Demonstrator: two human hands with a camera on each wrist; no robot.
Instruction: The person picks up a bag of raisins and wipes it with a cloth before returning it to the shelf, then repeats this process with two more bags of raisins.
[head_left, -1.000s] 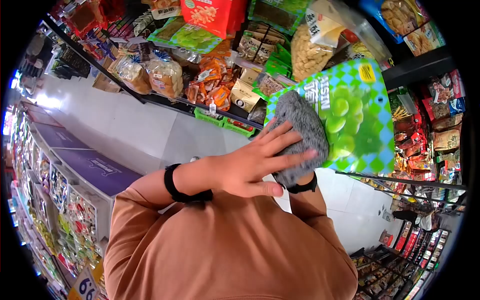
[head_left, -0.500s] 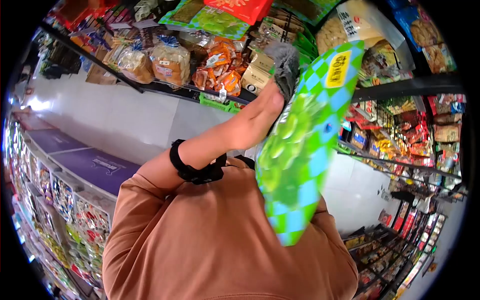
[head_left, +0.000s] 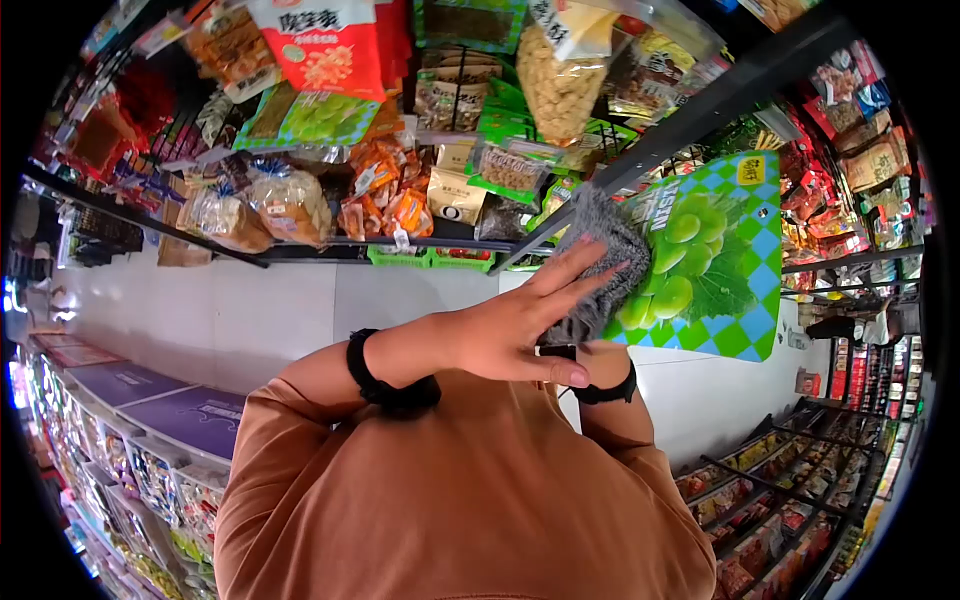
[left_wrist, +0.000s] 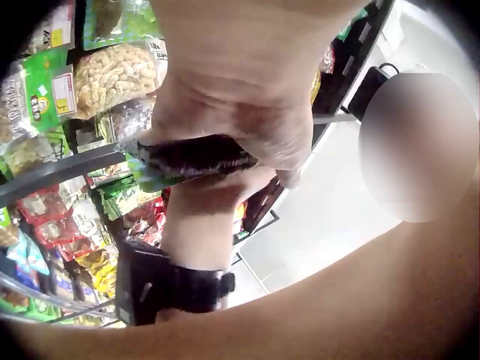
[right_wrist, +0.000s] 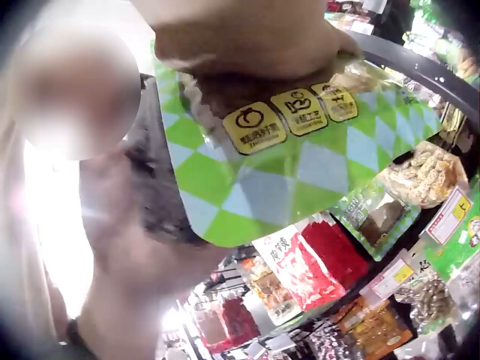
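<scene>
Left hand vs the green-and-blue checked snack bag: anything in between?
Yes: a grey fuzzy cloth lies between the left hand and the front of the green-and-blue checked snack bag, pressed on it under straight fingers. Nothing else visible between them.

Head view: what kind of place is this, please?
Most likely a snack aisle in a shop: metal shelves crowded with bagged snacks, more stocked racks across the pale floor, and a green checked snack bag in the right hand.

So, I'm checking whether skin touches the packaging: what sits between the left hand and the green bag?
A grey fuzzy cloth; the left hand presses it against the green bag, clearest in the head view.
</scene>
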